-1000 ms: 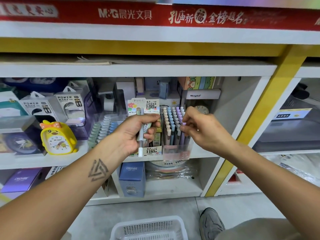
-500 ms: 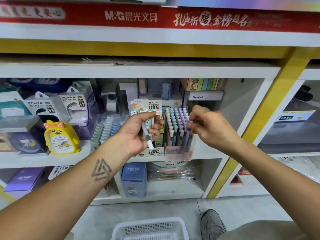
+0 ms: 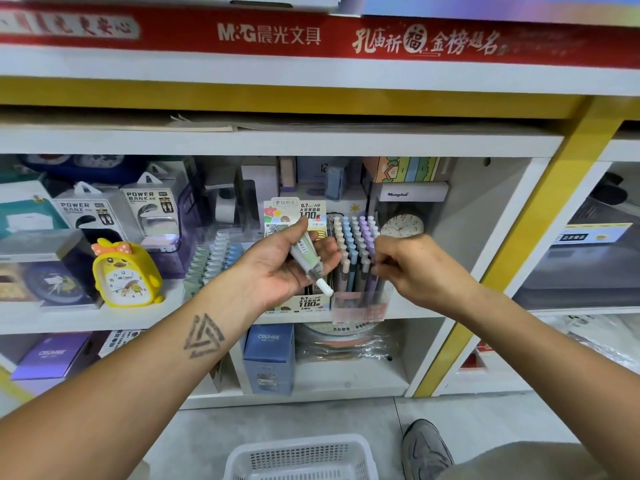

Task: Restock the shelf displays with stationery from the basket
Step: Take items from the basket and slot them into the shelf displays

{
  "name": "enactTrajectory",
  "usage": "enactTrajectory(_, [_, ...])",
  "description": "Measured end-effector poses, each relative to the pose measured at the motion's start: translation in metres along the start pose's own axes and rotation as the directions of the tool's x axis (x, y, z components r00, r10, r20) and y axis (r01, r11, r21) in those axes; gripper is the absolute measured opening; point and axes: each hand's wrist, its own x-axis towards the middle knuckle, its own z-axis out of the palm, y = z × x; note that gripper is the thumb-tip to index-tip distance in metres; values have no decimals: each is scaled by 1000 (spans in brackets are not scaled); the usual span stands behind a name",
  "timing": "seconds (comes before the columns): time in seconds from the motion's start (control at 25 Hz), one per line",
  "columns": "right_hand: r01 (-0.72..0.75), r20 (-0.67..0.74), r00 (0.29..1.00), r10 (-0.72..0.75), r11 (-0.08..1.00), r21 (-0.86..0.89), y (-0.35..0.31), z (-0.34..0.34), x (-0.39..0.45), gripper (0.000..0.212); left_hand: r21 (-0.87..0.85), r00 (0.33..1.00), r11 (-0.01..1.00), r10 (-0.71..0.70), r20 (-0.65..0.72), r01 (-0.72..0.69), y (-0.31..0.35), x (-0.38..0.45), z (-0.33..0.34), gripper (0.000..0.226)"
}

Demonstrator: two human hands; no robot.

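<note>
My left hand point(image 3: 284, 268) is turned palm up in front of the middle shelf and holds a pale green pen with a white tip point(image 3: 310, 261) between thumb and fingers. My right hand point(image 3: 412, 268) has its fingers curled, pinching a purple pen point(image 3: 375, 271) at the right side of the clear pen display box point(image 3: 360, 303), which holds rows of upright beige, blue and purple pens. A lead refill display card point(image 3: 294, 211) stands just left of that box. The white basket point(image 3: 301, 459) sits on the floor below.
A yellow duck clock point(image 3: 124, 275), power bank boxes point(image 3: 152, 216) and a second rack of pale pens point(image 3: 214, 258) fill the shelf's left. A blue CRUHRE box point(image 3: 270, 358) stands on the lower shelf. A yellow post point(image 3: 512, 258) bounds the bay. My shoe point(image 3: 426, 448) is beside the basket.
My left hand rolled palm up, tilting the green pen from upright to slanted. My right hand dropped lower along the purple pens at the display's right side.
</note>
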Motion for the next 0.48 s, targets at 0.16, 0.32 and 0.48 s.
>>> enactTrajectory(0.16, [39, -101, 994, -47, 996, -76, -18, -12, 9, 22, 19, 999, 1000, 18, 36, -18, 1, -1, -1, 25])
enactTrajectory(0.32, [-210, 127, 978, 167, 797, 566, -66, -12, 16, 25, -30, 995, 995, 98, -35, -99, 7, 3, -5, 20])
enactTrajectory(0.48, [-285, 261, 956, 132, 628, 725, -87, 5, 30, 14, -8, 981, 986, 164, -106, -165, 15, 5, -11, 23])
